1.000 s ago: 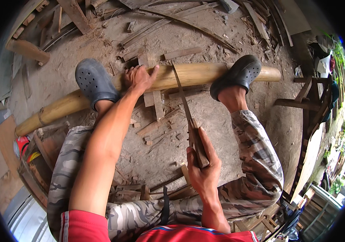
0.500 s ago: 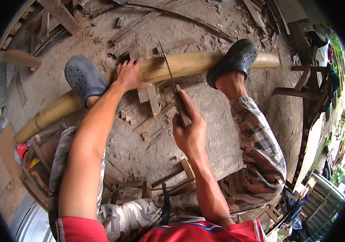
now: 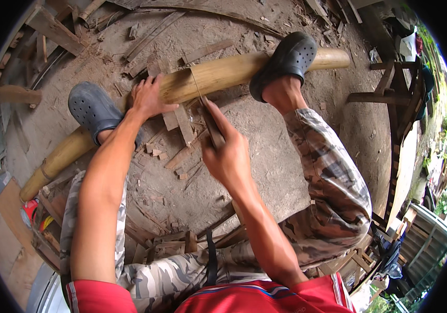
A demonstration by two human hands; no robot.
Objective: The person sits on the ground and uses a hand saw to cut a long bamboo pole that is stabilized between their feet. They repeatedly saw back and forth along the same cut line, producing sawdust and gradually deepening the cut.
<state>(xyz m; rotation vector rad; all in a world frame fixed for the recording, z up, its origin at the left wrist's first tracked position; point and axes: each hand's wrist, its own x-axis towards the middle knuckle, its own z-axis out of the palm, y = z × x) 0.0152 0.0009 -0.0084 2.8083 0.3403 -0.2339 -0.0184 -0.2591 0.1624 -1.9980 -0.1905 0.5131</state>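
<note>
Lying across the ground (image 3: 275, 167), a pole (image 3: 223, 73) is reaching from near the ground's left edge toward its far right corner. The left clog (image 3: 93, 107) is covering part of the pole's left half. Just right of it, the left hand (image 3: 147, 99) is lying spread over the pole, its thumb pointing right along the near side. Offcuts (image 3: 184, 124) are lying on the ground just nearer than the pole. The saw (image 3: 212, 125) is crossing the pole right of the left hand; I cannot tell how deep its blade is sitting. The right hand (image 3: 227, 159) is gripping the handle, forefinger stretching along it. The right clog (image 3: 286, 62) is resting over the pole near its right end. A frame (image 3: 390, 96) is standing by the ground's right edge.
</note>
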